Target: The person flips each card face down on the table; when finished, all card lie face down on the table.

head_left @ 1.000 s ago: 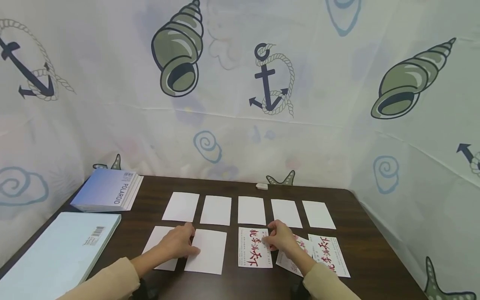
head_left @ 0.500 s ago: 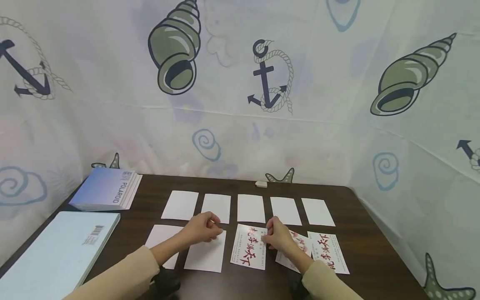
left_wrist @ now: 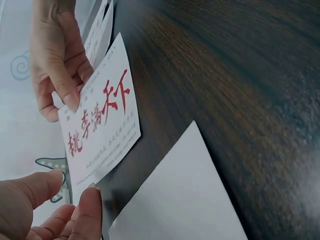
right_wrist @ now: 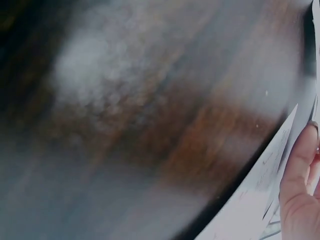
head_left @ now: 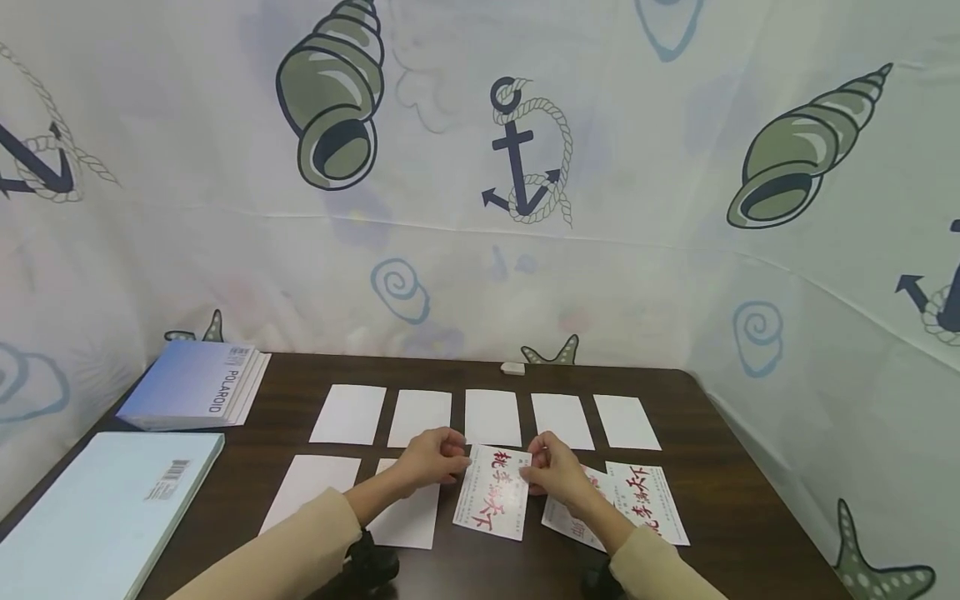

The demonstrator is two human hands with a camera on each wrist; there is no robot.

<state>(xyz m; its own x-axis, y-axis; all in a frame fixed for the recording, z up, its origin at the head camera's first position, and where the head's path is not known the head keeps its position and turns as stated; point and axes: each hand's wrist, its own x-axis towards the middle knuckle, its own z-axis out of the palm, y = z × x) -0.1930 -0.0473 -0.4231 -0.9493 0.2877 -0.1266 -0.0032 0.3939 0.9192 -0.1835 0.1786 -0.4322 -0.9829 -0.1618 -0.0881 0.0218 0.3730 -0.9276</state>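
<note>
Right now the printed card [head_left: 491, 502] with red characters sits between the two hands in the front row on the dark wooden table [head_left: 720, 467], tilted so that its long axis runs from the far right corner down toward the near left. The left hand [head_left: 431, 458] has its thumb and forefinger closed on the card's far left corner; the left wrist view shows those fingertips [left_wrist: 90, 200] pinching the card's edge, with that end seeming to lift slightly off the wood, though this is hard to judge. The right hand [head_left: 551, 475] pinches the opposite far edge, its fingers [left_wrist: 62, 82] curled down onto the card's face. So the card [left_wrist: 100, 120] lies directly between the hands, each holding one end of its far short side, and neither hand is clearly nearer. Just left of it lies a blank white card [head_left: 408, 521], partly under the left forearm; another blank card [head_left: 311, 492] lies further left. To the right, two more printed cards [head_left: 645, 500] overlap, partly under the right wrist. Behind them runs a row of five blank cards [head_left: 491, 417]. A Polaroid box [head_left: 195, 392] and a pale blue book [head_left: 97, 517] lie at the table's left. The right wrist view is too blurred to add much.
</note>
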